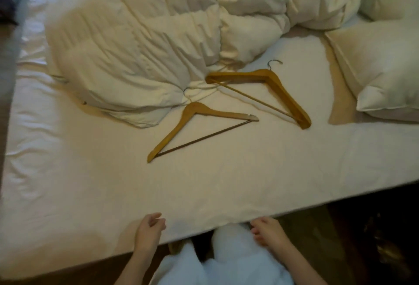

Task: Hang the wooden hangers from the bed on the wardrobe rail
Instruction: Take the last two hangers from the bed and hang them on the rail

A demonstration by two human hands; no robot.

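Note:
Two wooden hangers lie flat on the white bed sheet point(226, 171). The nearer hanger point(179, 128) has a dark bar and its metal hook tucked against the duvet. The farther hanger point(278, 89) lies to its right, its hook pointing away from me. My left hand point(149, 230) hovers at the bed's near edge with loosely curled fingers, holding nothing. My right hand point(267, 231) hangs just past the edge over my white trousers, also loosely curled and empty. Both hands are well short of the hangers. No wardrobe rail is in view.
A crumpled cream duvet point(140, 53) covers the far left of the bed, touching the nearer hanger's hook. A pillow point(381, 69) lies at the right, another behind it. Dark floor shows right of the bed's edge. A dark frame stands at the top left corner.

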